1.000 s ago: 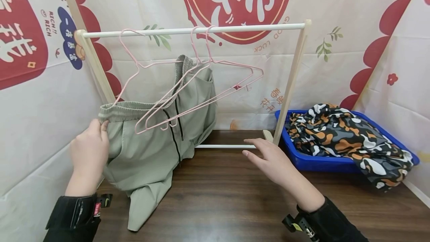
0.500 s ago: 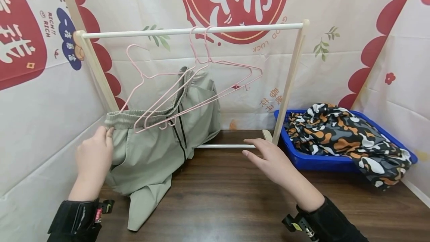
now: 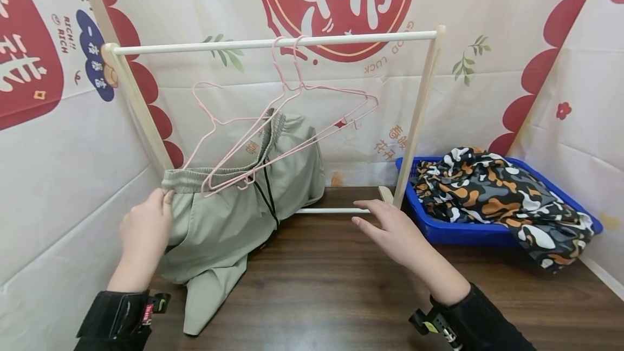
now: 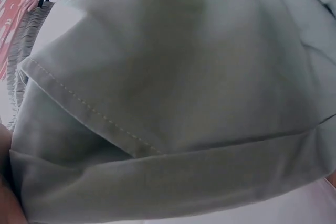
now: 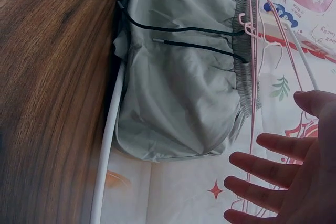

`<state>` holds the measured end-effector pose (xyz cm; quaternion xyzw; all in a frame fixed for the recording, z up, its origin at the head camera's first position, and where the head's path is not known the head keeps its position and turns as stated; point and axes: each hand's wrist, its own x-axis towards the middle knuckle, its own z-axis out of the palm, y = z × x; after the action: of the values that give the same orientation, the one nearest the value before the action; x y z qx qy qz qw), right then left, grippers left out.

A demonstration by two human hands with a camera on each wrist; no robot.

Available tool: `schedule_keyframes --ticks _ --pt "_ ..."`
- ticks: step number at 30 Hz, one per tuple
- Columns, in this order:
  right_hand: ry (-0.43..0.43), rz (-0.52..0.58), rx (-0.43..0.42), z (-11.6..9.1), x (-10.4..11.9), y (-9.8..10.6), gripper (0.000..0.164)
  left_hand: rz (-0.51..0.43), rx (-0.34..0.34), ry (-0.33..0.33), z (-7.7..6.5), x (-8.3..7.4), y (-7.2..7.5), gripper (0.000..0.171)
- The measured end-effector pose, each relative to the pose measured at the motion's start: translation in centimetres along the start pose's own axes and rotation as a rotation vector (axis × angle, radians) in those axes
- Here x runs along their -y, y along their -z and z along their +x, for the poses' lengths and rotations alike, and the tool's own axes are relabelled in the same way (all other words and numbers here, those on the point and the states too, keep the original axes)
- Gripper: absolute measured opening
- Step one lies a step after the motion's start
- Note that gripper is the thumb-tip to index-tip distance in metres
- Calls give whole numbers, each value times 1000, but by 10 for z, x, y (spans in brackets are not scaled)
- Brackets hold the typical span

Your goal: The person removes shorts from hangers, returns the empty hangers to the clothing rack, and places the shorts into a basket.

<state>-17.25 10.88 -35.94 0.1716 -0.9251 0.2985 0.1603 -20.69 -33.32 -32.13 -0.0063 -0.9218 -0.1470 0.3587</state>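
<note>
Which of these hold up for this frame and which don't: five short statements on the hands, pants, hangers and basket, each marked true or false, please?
1. The left hand grips the green pants near the waistband. True.
2. The right hand holds a hanger. False: its fingers are spread and it holds nothing.
3. Two pink hangers hang from the white bar. True.
4. The third hanger, partly behind the waistband, is hooked on the bar. False: its hook is free of the bar.
5. The patterned cloth lies in the blue basket, partly over its rim. True.
</note>
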Motion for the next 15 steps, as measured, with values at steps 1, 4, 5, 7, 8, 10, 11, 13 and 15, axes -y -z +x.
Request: schedule_keyframes --ticks 1,4,5,7,8,10,11,13,15 --pt "-1 0 0 0 0 0 45 0 2 -3 -1 0 -1 38" --pt "-1 -2 1 0 0 0 46 -2 0 -10 -2 0 -4 38" --pt "-2 -4 2 0 0 0 46 -3 -1 -13 -2 0 -5 37" --pt "-2 -5 2 0 0 0 47 -6 2 -19 -2 0 -7 37" --pt "-3 -6 2 0 0 0 48 -8 5 -20 -2 0 -8 37" --pt "-4 -6 3 0 -1 0 50 -11 8 -28 -1 0 -11 37" --pt "-4 -6 3 -1 -1 0 50 -12 10 -35 -1 1 -12 37" --pt "-4 -6 2 -1 -1 0 51 -16 23 -40 -1 1 -14 38" --pt "-5 -9 3 -1 -2 0 53 -18 38 -44 -2 2 -15 38"
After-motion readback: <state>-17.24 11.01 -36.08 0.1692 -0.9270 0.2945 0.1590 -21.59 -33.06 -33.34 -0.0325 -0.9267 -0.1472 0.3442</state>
